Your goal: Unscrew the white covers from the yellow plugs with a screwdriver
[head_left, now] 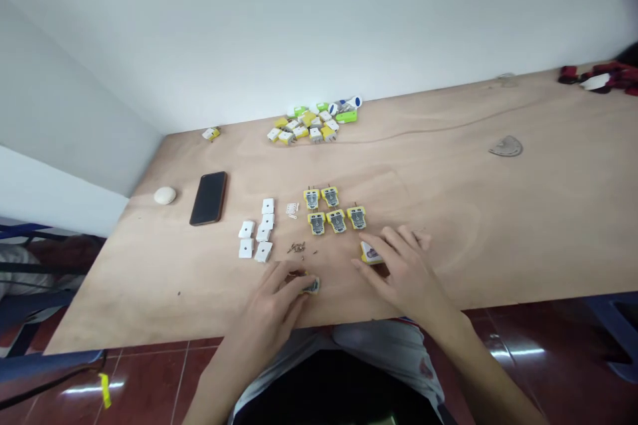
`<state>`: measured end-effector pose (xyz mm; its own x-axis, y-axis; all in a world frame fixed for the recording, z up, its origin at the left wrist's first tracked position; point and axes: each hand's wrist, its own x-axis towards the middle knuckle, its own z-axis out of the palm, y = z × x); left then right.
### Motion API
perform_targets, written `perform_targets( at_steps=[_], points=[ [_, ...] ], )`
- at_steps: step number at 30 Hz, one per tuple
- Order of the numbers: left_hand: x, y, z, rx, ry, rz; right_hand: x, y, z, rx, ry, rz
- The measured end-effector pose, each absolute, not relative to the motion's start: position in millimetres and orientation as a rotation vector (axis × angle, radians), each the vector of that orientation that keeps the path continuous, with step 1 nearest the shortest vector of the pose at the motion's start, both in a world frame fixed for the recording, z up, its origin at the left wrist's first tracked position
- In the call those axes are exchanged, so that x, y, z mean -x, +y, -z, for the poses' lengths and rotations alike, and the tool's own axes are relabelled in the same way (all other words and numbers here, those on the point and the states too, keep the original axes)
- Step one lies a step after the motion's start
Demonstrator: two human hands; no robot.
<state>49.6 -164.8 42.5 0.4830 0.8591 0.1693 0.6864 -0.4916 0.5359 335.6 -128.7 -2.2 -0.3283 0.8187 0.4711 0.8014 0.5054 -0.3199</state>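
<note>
left hand (pixel 279 295) on yellow plug half (pixel 310 285), right hand (pixel 406 269) over another plug half (pixel 370 253), wooden table (pixel 498 226)

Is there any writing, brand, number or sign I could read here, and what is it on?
None can be read.
Phone: screen dark, no mark shows.
Open yellow plugs: any marking too small to read.
White covers: plain.
Plug pile at the back: too small, blurred.
Yellow piece at the right hand: blurred.

Left hand (pixel 279 295) palm down, fingers curled, right hand (pixel 405 271) flat, fingers spread
</note>
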Motion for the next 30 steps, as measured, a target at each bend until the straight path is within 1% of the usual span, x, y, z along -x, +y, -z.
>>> perform_targets(
  at_steps=[10, 13, 16, 19, 23, 25, 30],
  points=[
    [-50.8, -145.3, -47.4, -2.468, 1.082, -0.489, -361.2, -137.2, 14.3, 1.370, -2.171, -0.026],
    [-59.3, -115.0, -61.6, -2.550, 1.020, -0.594, -361.9, -136.4, 15.1, 1.376, -2.176, -0.023],
    [-80.4, -59.6, -78.9, -2.640, 0.894, -0.631, -359.4, -134.5, 15.4, 1.370, -2.213, -0.048],
    [-108.8, 4.7, -85.4, -2.696, 0.806, -0.472, -358.0, -134.0, 15.4, 1.368, -2.221, -0.066],
    [-139.7, 63.3, -73.1, -2.738, 0.765, -0.126, -358.5, -136.2, 15.5, 1.364, -2.202, -0.059],
    [-147.2, 75.3, -64.0, -2.742, 0.753, -0.030, -358.7, -137.3, 15.5, 1.363, -2.201, -0.063],
    [-148.7, 77.7, -53.9, -2.738, 0.698, 0.023, -359.0, -137.2, 15.7, 1.369, -2.201, -0.094]
  ],
)
